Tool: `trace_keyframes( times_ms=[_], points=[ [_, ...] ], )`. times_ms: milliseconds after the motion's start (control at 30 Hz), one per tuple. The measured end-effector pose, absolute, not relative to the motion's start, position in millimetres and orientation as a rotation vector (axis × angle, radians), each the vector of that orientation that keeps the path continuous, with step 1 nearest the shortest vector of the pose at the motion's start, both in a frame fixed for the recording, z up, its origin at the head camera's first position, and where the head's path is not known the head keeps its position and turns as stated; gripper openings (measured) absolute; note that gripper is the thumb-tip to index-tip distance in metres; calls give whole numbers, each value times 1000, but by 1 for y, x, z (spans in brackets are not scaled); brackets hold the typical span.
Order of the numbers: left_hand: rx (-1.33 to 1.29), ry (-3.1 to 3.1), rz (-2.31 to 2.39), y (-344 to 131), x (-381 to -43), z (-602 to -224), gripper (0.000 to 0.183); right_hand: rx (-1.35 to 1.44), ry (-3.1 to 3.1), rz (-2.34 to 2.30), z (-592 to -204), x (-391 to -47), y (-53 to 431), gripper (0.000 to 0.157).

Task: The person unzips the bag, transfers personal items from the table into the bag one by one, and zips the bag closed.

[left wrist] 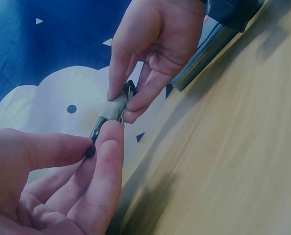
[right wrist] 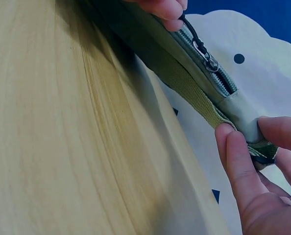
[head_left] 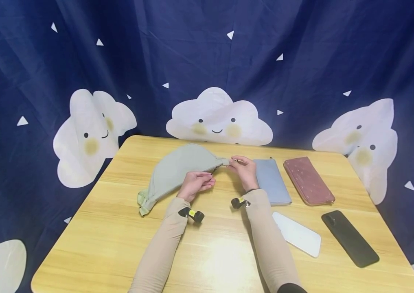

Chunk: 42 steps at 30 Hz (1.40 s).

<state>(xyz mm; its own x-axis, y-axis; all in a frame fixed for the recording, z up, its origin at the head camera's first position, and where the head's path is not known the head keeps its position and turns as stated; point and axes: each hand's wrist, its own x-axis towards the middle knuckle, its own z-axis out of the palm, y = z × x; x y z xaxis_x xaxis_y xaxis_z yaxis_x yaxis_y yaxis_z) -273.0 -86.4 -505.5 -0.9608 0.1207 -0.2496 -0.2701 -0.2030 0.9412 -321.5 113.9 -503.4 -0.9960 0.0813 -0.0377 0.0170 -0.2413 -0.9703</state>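
A pale green crescent-shaped waist bag (head_left: 181,165) lies at the left of the table, its right end lifted between the hands. My right hand (head_left: 243,171) pinches the tab (right wrist: 246,115) at that end, beside a green webbing strap (right wrist: 204,105). My left hand (head_left: 196,184) pinches the black cord of the zipper pull (right wrist: 197,39) between thumb and fingers. In the right wrist view the metal slider (right wrist: 210,62) sits near the tab end, with a short stretch of zipper teeth parted beside it. The bag's far end with its folded strap (head_left: 143,201) rests on the table.
Right of the hands lie a blue zip pouch (head_left: 273,183) and a dark red wallet (head_left: 307,181). Nearer are a white phone (head_left: 298,235), close by the right forearm, and a black phone (head_left: 349,238). A dark blue curtain (head_left: 207,53) hangs behind the wooden table (head_left: 97,244).
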Motion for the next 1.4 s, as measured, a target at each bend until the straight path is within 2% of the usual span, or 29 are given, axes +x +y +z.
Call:
trace_keyframes(
  times_ms=[900, 1400],
  points=[
    [-178, 1825, 2217, -87, -273, -507, 32, -166, -1896, 2409, -506, -323, 118, 41],
    [-173, 1842, 2210, -87, -271, -507, 31, -198, -1817, 2452, -505, -324, 122, 38]
  ],
)
